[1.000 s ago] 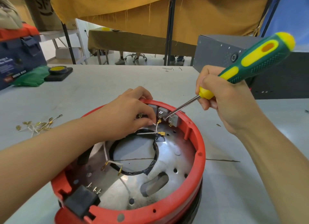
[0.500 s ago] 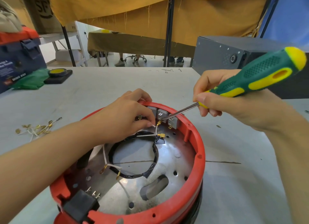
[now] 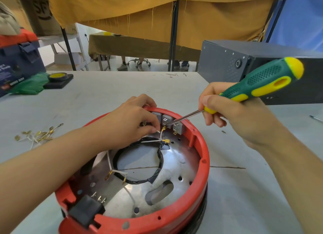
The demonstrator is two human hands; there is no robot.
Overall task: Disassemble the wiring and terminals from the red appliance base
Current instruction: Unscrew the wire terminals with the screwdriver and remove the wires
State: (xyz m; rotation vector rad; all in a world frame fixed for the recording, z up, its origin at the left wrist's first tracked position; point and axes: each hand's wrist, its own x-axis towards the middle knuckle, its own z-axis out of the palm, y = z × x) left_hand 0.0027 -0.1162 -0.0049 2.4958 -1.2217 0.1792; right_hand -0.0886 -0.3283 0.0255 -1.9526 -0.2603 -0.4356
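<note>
The red base point(image 3: 174, 221) sits on the counter point(image 3: 108, 97), open side up. The left hand point(image 3: 129, 123) pinches a white wire point(image 3: 160, 135) taut, likely so its brass terminal point(image 3: 164, 128) shows at the grey blocks point(image 3: 166, 120) on the far rim. The right hand point(image 3: 244, 114) grips a screwdriver point(image 3: 258, 83) low on the handle, tip at that terminal (probably to pry it off). Freed terminals point(image 3: 37, 135) lie to the left. Another wire point(image 3: 111, 163) and a black plug socket point(image 3: 85, 210) remain inside, and the left knuckles hide the neighbouring block.

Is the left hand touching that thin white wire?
Touching: the head view shows the left hand pinching the white wire at its fingertips.
</note>
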